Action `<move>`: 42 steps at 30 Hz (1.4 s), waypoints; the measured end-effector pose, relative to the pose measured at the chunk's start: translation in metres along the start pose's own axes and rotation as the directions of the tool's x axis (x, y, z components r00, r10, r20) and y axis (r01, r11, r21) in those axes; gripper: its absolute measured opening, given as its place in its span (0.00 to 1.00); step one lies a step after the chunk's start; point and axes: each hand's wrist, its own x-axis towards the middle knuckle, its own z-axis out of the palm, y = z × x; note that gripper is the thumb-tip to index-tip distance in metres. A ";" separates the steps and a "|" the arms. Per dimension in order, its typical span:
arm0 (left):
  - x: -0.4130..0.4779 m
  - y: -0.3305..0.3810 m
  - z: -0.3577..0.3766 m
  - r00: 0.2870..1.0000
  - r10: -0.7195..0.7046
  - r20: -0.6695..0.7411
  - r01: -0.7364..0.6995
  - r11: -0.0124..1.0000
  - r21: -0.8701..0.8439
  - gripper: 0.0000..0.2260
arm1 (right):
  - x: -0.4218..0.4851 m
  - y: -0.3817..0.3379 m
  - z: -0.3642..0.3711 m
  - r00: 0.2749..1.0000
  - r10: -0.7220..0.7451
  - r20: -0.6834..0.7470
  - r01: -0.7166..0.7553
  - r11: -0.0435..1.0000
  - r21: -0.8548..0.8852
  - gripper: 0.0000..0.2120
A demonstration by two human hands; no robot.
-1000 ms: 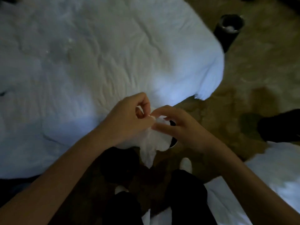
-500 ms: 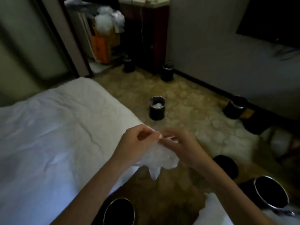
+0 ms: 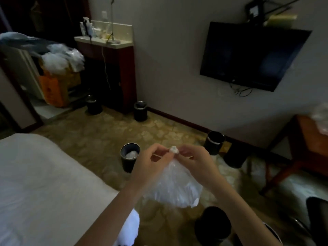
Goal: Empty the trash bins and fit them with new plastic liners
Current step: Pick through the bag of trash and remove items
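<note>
The left hand (image 3: 150,164) and right hand (image 3: 197,162), fingers clamped on the knotted neck of a translucent white plastic bag (image 3: 174,189) (contents unclear); even outward pulls should tighten it

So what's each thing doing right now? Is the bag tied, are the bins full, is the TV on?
plastic bag: held up in the air, top bunched into a twist; can't tell if knotted.
left hand: pinching the bag's top.
right hand: pinching the bag's top.
bin by the bed: upright, something white inside.
bin below the TV: upright, inside too dark to tell.
TV: screen dark, looks off.
</note>
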 end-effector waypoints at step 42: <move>0.623 -0.114 -0.183 0.789 -0.113 -0.604 0.124 0.992 -0.025 0.03 | 0.730 0.103 0.145 0.901 -0.170 0.399 -0.022 0.902 0.432 0.05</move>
